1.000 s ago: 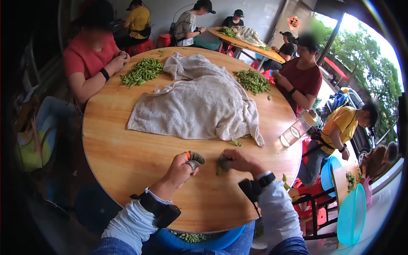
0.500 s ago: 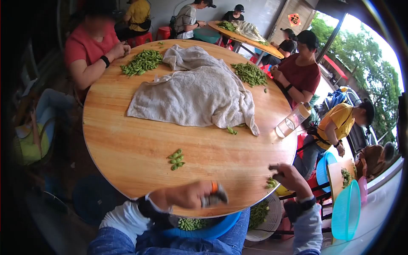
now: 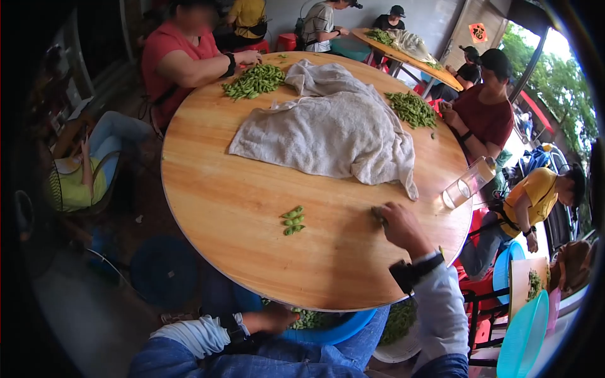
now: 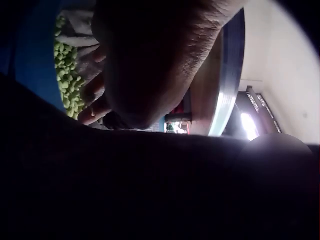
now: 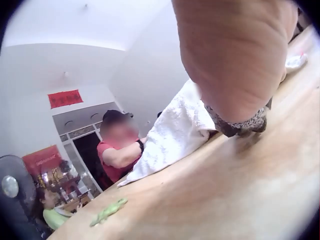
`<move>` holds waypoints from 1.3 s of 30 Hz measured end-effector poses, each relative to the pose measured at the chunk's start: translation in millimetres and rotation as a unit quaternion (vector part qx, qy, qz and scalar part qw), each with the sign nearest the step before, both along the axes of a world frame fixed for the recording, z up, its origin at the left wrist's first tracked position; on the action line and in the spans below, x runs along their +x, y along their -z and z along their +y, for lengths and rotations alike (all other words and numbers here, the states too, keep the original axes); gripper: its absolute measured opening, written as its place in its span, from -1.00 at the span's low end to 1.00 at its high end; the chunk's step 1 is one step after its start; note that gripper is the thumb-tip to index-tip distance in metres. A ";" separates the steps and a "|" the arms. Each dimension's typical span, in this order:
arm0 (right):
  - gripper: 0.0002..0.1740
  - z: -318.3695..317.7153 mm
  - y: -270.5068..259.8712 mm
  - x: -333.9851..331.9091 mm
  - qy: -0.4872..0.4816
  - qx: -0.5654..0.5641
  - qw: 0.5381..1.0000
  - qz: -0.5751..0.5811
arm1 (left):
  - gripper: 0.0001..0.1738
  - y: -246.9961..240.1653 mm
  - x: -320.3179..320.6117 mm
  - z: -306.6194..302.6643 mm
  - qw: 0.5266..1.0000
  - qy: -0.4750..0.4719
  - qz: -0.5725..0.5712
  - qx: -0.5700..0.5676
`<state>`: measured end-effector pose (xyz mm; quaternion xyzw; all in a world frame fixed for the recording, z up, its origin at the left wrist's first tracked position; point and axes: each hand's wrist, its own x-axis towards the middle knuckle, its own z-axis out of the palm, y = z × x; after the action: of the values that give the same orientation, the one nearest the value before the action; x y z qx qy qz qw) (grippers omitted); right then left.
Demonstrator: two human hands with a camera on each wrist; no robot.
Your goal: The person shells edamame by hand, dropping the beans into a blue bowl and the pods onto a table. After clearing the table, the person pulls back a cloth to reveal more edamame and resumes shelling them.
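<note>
My left hand (image 3: 277,318) is down at the blue basin (image 3: 350,327) below the table's near edge. Its loosely spread fingers (image 4: 95,92) hang over the shelled green beans (image 4: 67,75) in the left wrist view; grey covers wrap some fingertips. Over the right part of the round table (image 3: 214,195) is my right hand (image 3: 403,228), its covered fingertips (image 5: 240,127) bent down close to the wood. Whether they hold anything, I cannot tell. Several bean pods (image 3: 293,220) lie together left of that hand.
A crumpled whitish towel (image 3: 334,135) covers the table's middle, with pod piles (image 3: 255,82) (image 3: 411,109) beyond it. A clear bottle (image 3: 466,184) stands near the right edge. Two people sit across the table. Beneath the edge, a white basket (image 3: 400,349) holds more greens.
My left hand has dropped from above the table into the basin. The right hand has gone from the table's right edge inward and away from me. The small pod group appeared after the first frame.
</note>
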<state>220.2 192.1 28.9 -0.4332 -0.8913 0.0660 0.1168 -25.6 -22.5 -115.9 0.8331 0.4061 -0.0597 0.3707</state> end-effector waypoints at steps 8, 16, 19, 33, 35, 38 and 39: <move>-0.57 -159.7 -31.6 96.1 0.082 -0.109 0.989 -0.049 | -0.75 -29.9 -15.9 -1.6 0.992 0.033 -0.098 -0.068; -0.83 -214.3 19.8 134.2 0.349 -0.071 0.910 0.214 | -0.81 -145.5 -30.6 55.9 0.934 -0.216 -0.266 0.097; -0.85 -206.7 10.4 77.7 0.298 -0.158 0.854 0.397 | -0.70 -127.7 -25.3 94.0 0.906 -0.286 -0.181 0.254; -0.78 -180.2 24.3 -33.2 0.172 -0.344 0.720 0.578 | -0.92 -101.7 -23.0 118.6 0.876 -0.344 -0.260 0.218; -0.78 -178.5 27.9 -40.6 0.149 -0.370 0.701 0.592 | -0.90 -103.8 -23.6 108.7 0.825 -0.377 -0.420 -0.032; -0.76 -175.1 16.4 -48.4 0.150 -0.425 0.666 0.594 | -0.91 -132.3 -12.1 78.5 0.724 -0.403 -0.490 -0.270; -0.75 -174.1 15.0 -50.0 0.150 -0.437 0.662 0.590 | -0.88 -134.7 -7.4 71.0 0.706 -0.394 -0.513 -0.288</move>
<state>170.2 18.0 13.8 -0.4324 -0.4273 0.6712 0.4242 -33.0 48.5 18.8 0.3521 0.4072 0.4143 0.7339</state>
